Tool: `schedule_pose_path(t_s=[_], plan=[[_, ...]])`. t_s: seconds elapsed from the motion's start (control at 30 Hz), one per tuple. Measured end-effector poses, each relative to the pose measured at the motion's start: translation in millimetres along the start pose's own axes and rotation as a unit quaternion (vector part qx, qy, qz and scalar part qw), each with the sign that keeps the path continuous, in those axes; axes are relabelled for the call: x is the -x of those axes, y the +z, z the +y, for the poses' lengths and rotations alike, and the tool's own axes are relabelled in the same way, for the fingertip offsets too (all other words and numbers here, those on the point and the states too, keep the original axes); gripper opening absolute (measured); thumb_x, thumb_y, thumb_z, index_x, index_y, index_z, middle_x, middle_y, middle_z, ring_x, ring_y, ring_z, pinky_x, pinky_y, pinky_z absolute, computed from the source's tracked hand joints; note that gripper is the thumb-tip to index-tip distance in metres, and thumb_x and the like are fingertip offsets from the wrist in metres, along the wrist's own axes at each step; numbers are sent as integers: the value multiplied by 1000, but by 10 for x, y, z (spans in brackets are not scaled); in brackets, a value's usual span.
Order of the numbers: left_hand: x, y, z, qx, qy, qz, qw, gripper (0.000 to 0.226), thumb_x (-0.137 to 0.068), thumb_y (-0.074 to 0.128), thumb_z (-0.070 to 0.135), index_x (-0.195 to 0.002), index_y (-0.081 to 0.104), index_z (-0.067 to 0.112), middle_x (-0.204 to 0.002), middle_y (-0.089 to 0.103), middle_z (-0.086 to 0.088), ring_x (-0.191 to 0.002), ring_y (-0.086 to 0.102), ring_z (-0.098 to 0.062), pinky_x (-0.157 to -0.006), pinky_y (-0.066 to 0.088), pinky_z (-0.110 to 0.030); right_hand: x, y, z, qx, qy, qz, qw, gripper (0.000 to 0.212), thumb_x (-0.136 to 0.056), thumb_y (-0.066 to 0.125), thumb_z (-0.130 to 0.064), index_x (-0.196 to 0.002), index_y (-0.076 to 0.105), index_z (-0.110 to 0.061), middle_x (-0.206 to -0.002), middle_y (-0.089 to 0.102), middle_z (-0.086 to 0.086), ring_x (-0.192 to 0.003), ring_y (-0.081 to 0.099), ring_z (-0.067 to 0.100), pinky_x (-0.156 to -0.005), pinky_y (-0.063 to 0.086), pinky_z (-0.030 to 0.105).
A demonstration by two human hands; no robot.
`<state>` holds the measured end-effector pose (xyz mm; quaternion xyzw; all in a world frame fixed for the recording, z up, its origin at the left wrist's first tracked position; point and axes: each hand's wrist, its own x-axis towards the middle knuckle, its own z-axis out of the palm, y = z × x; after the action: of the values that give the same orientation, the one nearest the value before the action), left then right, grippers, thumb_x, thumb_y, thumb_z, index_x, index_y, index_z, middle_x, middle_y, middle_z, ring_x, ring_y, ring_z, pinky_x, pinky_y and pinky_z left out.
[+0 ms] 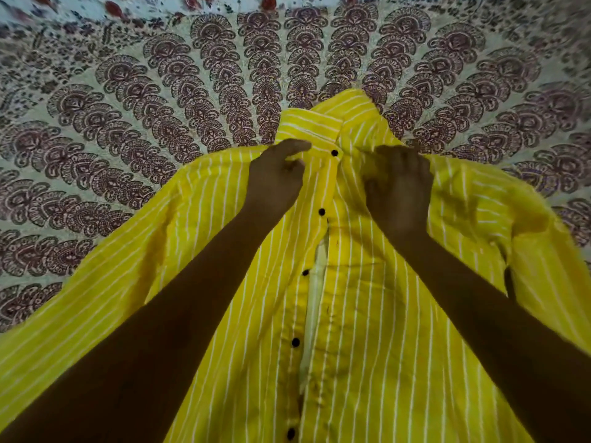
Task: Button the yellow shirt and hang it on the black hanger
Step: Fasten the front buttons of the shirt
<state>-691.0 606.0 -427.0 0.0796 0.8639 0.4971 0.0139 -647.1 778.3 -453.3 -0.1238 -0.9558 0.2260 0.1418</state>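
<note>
The yellow shirt (367, 282) lies under my hands: my left hand (276, 180) and right hand (398, 187) pinch its collar.

Yellow shirt (367, 314): hem and lower front cut off by the bottom edge, left sleeve cut by the left edge, right sleeve by the right edge; the forearms cover parts of both front panels, and the collar top is blurred. Left hand (276, 179) and right hand (398, 190): fingertips curled into the cloth near the collar and hidden, so what each grips cannot be told; both arms cut off at the bottom corners. Patterned bedsheet (128, 123): cut by 3 edges, far strip blurred.
</note>
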Motion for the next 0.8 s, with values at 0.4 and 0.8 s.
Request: schedule_pose_path(t_s=[0.4,0.8], plan=[[1552,29,-55,-295,-157,-137,933,27,-77,68,38,-90,59,16,-99,66,-6,-99,61,-27,-78,47,-37,1900,-203,-376,149,3,-225,963,49,-57,54,-62,-72,60,-16,-81,61,7,-69,60,28,-57,47,34],[1583,-132,130,-48,-157,-126,978,27,-84,58,10,-109,66,6,-108,68,-13,-85,62,-20,-82,46,-26,2159,-473,-436,4,7,-307,952,45,-74,68,-34,-108,55,-6,-110,54,13,-98,55,33,-73,46,39]])
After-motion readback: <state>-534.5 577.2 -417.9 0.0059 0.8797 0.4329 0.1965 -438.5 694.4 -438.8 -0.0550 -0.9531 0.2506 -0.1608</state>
